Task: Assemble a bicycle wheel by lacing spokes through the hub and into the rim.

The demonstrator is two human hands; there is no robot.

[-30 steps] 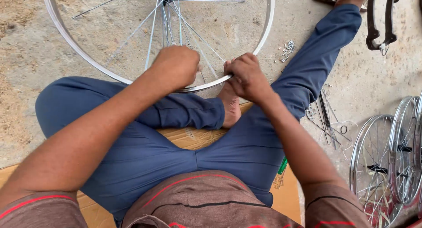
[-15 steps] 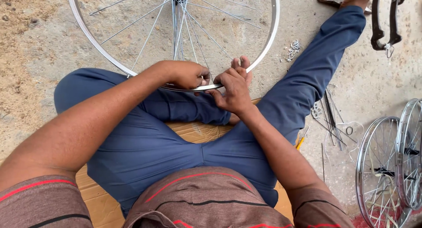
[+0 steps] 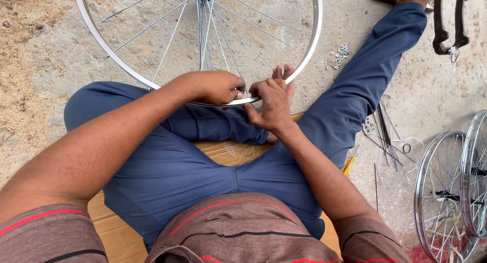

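**A:** Where is the wheel?

**B:** Your bicycle wheel (image 3: pixel 203 45) lies on the concrete floor (image 3: pixel 56 45) in front of you, its silver rim nearest your lap and its thin spokes running up to the hub at the top edge of the view. You sit on a sheet of cardboard (image 3: pixel 223 151) with your left leg folded and your right leg stretched out beside the wheel.

**A:** And your hands?

**B:** Your left hand (image 3: pixel 218 87) is curled closed on the near edge of the rim, fingers wrapped over it. Your right hand (image 3: pixel 271 103) sits just beside it, touching the same stretch of rim, with thumb and fingertips pinched together there. You cannot tell whether something small sits between those fingertips. Your bare toes (image 3: pixel 283 73) rest against the rim right behind that hand.

**A:** What lies around you?

**B:** A little heap of small metal parts (image 3: pixel 341 55) sits near your right knee. Loose spokes (image 3: pixel 384 131) lie on the floor beside your right thigh, and two more wheels (image 3: pixel 451 192) stand at the right edge.
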